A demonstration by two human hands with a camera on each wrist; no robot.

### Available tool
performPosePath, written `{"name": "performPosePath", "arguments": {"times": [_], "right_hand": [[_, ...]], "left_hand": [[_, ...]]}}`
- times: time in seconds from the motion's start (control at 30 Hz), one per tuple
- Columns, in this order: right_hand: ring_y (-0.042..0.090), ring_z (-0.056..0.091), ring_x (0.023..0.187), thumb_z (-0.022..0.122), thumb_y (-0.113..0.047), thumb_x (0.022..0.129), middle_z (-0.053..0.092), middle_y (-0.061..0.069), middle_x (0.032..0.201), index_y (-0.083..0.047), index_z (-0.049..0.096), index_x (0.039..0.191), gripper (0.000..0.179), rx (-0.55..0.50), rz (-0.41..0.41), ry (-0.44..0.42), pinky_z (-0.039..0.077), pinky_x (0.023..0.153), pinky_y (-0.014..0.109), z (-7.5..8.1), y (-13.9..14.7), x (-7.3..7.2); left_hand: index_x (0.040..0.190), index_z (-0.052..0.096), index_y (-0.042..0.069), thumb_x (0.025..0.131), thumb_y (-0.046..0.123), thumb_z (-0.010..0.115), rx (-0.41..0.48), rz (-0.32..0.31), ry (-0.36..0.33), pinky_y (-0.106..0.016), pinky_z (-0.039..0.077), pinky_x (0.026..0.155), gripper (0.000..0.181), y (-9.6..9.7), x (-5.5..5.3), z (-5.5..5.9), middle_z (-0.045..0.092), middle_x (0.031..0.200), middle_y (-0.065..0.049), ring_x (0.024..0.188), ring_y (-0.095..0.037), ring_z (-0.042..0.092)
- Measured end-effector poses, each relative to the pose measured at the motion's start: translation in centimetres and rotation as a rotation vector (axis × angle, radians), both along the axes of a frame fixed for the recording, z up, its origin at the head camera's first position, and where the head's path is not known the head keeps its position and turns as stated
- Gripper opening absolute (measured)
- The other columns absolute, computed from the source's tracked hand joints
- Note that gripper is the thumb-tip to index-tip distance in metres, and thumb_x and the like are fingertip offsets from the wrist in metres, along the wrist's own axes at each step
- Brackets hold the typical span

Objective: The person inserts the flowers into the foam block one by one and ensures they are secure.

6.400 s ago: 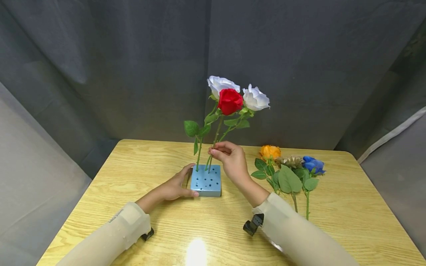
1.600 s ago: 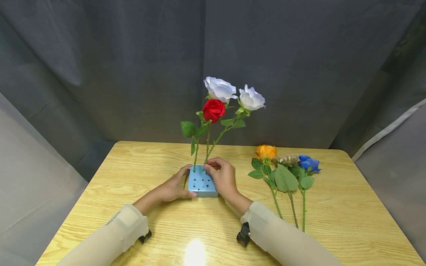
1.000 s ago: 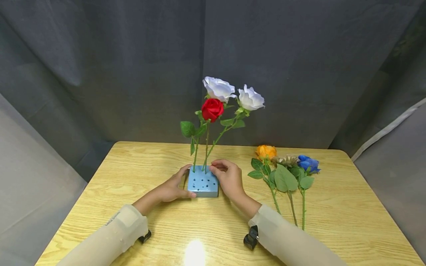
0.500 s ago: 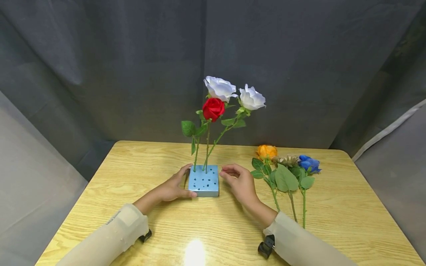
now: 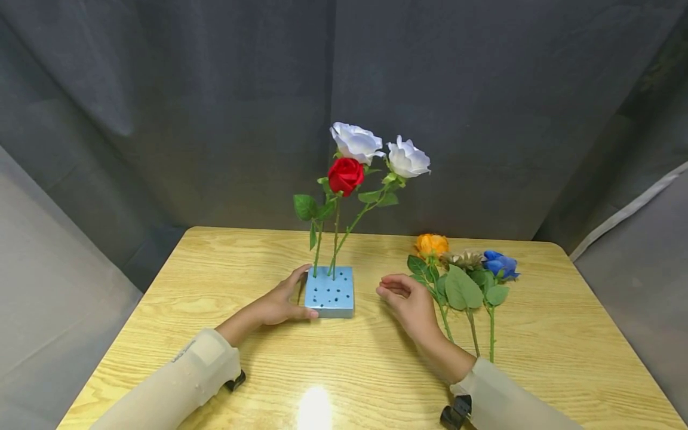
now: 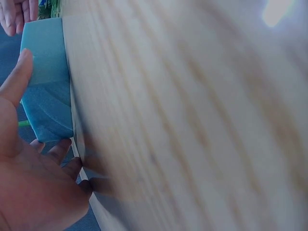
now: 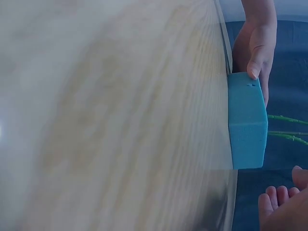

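Note:
A light blue foam block (image 5: pixel 329 298) with small holes in its top sits on the table. My left hand (image 5: pixel 275 304) holds its left side, thumb at the front face and fingers behind; the left wrist view shows the thumb along the block (image 6: pixel 45 57). Three artificial roses stand in the back holes: a red rose (image 5: pixel 346 177), a white rose (image 5: pixel 357 142) and another white rose (image 5: pixel 408 159) leaning right. To the block's right, my right hand (image 5: pixel 412 307) hovers with loosely bent fingers and nothing in them, also seen in the right wrist view beside the block (image 7: pixel 247 127).
On the table's (image 5: pixel 215 251) right side lie an orange flower (image 5: pixel 432 245), a brownish flower (image 5: pixel 466 259) and a blue rose (image 5: pixel 500 264), stems toward me. Their leaves (image 5: pixel 463 288) overlap, just beyond my right hand. A dark curtain (image 5: pixel 242 119) hangs behind the table.
My right hand lowered the red rose's stem into the block, let go and moved right toward the lying flowers. My left hand has stayed on the block.

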State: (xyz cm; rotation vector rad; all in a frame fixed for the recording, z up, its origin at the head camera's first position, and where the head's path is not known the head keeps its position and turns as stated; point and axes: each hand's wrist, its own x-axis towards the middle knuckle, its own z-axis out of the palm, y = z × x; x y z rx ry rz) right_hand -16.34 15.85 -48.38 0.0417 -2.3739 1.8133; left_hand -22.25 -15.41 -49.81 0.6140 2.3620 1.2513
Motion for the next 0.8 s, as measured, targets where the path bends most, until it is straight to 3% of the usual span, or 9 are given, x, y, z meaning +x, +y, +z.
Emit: {"name": "performPosePath", "arguments": {"times": [0.33,0.6,0.8], "right_hand": [[0.022,0.069,0.111,0.076,-0.01,0.095,0.065,0.027,0.128,0.006,0.064,0.129,0.039,-0.067,0.004,-0.054,0.055,0.089,0.018,-0.2,2.6,1.5],[0.032,0.065,0.12,0.075,-0.015,0.096,0.063,0.025,0.134,0.005,0.061,0.135,0.046,0.017,-0.007,-0.065,0.053,0.09,0.015,-0.4,4.8,2.8],[0.036,0.055,0.134,0.073,-0.022,0.099,0.056,0.023,0.144,0.003,0.053,0.144,0.055,0.097,-0.028,-0.128,0.045,0.098,0.01,-0.4,6.7,3.8]], "left_hand": [[0.167,0.006,0.022,0.088,0.039,0.083,-0.002,-0.003,-0.008,-0.064,0.016,0.122,0.112,0.0,0.0,0.1,0.012,0.172,-0.015,0.158,-0.036,0.01],[0.167,0.006,0.023,0.088,0.04,0.083,-0.004,0.002,-0.011,-0.065,0.016,0.122,0.112,0.0,0.0,0.0,0.012,0.172,-0.015,0.158,-0.036,0.01],[0.167,0.007,0.023,0.088,0.041,0.083,-0.007,0.003,-0.002,-0.066,0.016,0.122,0.112,-0.1,-0.1,-0.3,0.013,0.172,-0.015,0.158,-0.037,0.01]]}}
